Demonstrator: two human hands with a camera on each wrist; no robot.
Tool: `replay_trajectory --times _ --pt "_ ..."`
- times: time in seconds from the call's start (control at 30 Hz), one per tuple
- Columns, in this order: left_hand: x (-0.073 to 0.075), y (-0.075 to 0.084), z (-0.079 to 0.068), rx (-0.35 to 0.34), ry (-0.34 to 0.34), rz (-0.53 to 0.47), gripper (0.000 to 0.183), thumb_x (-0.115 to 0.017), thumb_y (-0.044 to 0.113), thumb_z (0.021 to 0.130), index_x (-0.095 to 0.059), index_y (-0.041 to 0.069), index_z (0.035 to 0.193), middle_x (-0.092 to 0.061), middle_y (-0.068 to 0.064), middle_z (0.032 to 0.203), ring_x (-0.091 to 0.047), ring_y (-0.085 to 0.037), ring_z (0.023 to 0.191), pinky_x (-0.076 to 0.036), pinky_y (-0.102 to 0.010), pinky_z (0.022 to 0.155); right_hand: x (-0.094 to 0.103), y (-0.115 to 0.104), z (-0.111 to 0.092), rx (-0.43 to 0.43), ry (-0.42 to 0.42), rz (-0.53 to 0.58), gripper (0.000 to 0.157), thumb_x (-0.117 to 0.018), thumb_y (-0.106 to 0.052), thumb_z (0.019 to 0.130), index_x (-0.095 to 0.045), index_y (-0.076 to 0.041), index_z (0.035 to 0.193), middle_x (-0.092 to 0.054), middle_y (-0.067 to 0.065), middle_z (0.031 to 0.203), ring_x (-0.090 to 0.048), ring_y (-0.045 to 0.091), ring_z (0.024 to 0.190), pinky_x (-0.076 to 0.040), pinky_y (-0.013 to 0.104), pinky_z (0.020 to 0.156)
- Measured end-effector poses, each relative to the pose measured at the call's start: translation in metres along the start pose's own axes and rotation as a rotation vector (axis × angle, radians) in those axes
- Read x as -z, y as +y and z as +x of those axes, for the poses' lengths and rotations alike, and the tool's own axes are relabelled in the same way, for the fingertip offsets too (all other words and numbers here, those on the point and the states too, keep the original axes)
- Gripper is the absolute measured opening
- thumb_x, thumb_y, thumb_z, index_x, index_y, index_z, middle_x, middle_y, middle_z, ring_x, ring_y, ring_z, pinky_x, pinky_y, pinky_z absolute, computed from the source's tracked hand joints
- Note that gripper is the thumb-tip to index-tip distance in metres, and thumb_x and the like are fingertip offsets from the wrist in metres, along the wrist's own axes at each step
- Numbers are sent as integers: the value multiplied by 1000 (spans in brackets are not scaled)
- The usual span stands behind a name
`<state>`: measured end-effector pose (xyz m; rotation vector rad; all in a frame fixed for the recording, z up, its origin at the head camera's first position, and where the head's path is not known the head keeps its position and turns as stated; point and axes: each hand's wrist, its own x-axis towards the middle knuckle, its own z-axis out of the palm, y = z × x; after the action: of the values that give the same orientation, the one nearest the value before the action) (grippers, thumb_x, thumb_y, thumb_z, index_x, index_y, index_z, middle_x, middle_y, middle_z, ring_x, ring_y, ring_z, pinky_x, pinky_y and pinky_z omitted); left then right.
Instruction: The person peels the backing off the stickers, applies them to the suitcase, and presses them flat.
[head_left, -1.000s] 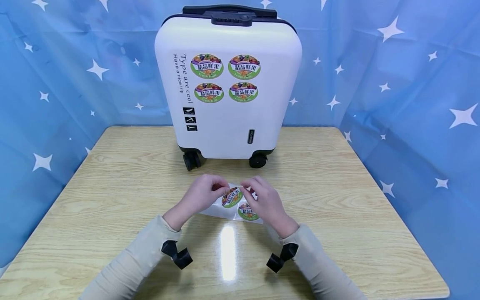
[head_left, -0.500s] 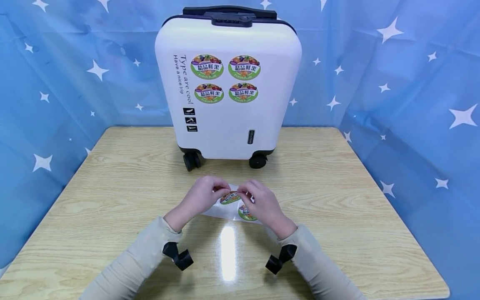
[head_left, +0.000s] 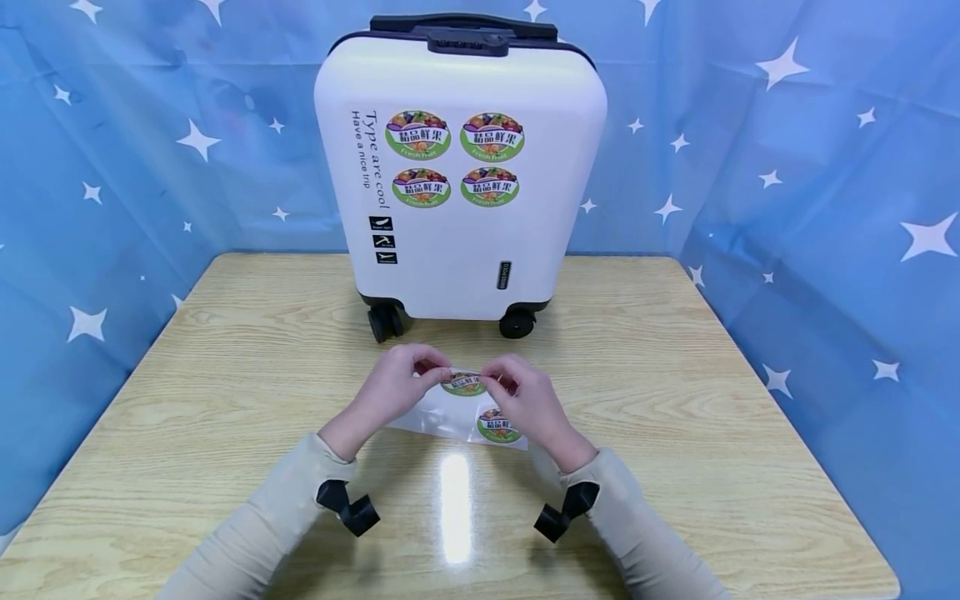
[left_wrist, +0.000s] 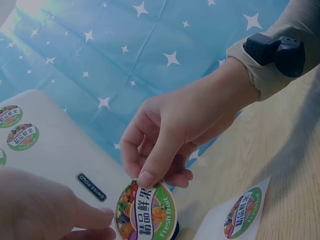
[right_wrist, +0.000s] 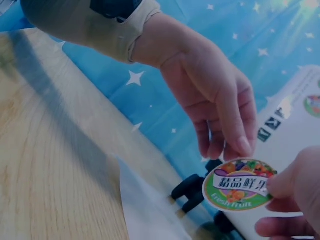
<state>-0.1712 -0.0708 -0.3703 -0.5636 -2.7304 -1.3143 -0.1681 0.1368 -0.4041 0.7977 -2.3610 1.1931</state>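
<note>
An oval fruit sticker (head_left: 463, 384), printed green with fruit and Chinese characters, is stretched between both hands over a white backing sheet (head_left: 435, 417). My left hand (head_left: 397, 379) pinches its left edge between thumb and fingertips. At the opposite edge, my right hand (head_left: 528, 396) pinches it the same way. Both wrist views show the sticker clear of the sheet, with its printed face visible; in the left wrist view the right hand (left_wrist: 175, 130) has its thumb over the sticker's rim. One matching sticker (head_left: 497, 426) lies on the sheet, partly behind my right hand.
A white suitcase (head_left: 450, 258) stands upright on its black wheels at the back of the wooden table (head_left: 645, 375). Several identical stickers are on its upper front, including one at the upper left (head_left: 417, 135). A blue starry curtain (head_left: 720, 150) surrounds the table.
The held sticker has gone from slanted and foreshortened over the sheet to level and slightly farther forward. My left hand has shifted a little left and forward; both hands keep their pinch.
</note>
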Motion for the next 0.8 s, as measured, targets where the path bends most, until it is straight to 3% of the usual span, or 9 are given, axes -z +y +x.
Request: replay_trajectory --times 0.23,0.47,0.63,0.8 --pt "7 -2 0 26 4 -49 9 -67 13 86 -71 8 92 -67 -1 85 -56 -13 71 -47 -28 62 1 0 4 -165 23 155 7 -65 -1 85 -64 -6 89 -62 2 75 -53 13 58 -44 21 52" --pt "10 -5 -1 76 9 -128 12 -68 12 85 -67 7 96 -64 -2 85 -56 -16 72 -47 -30 64 2 -2 6 -345 28 349 8 -62 -4 88 -61 -1 95 -61 12 83 -58 32 65 -46 24 56" --pt "10 -8 -2 77 36 -195 13 -67 11 86 -66 8 99 -65 -3 89 -57 -17 74 -49 -30 65 3 -6 8 -394 39 437 8 -62 -6 89 -60 0 95 -61 13 84 -58 27 64 -50 28 59" --pt "11 -9 -3 88 44 -295 13 -67 13 86 -65 9 99 -65 -3 91 -58 -19 77 -49 -29 66 0 -6 11 -373 53 487 8 -63 -9 89 -61 -3 94 -60 15 80 -58 20 61 -50 26 57"
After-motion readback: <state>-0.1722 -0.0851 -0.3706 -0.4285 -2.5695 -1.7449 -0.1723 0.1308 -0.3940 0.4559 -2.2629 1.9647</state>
